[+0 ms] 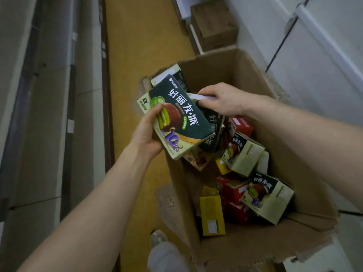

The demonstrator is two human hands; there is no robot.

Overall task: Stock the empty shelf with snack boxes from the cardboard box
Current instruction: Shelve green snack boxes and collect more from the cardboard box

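- Left hand [146, 132]: fingers and thumb curled round the lower left corner of a dark green snack box [182, 116], thumb on its printed face; the box is held tilted above the near left rim of the cardboard box [225, 71].
- Right hand [222, 100]: fingers curled over the pale top edge of a second dark snack box [213, 124], pinching it just behind and to the right of the first; the two boxes overlap.
- A third snack box [169, 75], pale at its end, shows behind the first; which hand supports it cannot be told.
- Cardboard box: open, flaps spread, standing on the yellow floor [137, 46]. Inside lie loose green boxes [243, 152], red boxes [233, 189] and a yellow box [212, 214], tumbled at various angles.
- Shelf [49, 114]: runs along the left side of the aisle, its grey tiers seen edge-on from above, well apart from the held boxes.
- A closed carton [214, 24] stands beyond the open box, against the white wall [314, 75].
- A shoe [158, 237] and grey trouser leg [167, 256] appear at the lower edge, beside the box's near flap.
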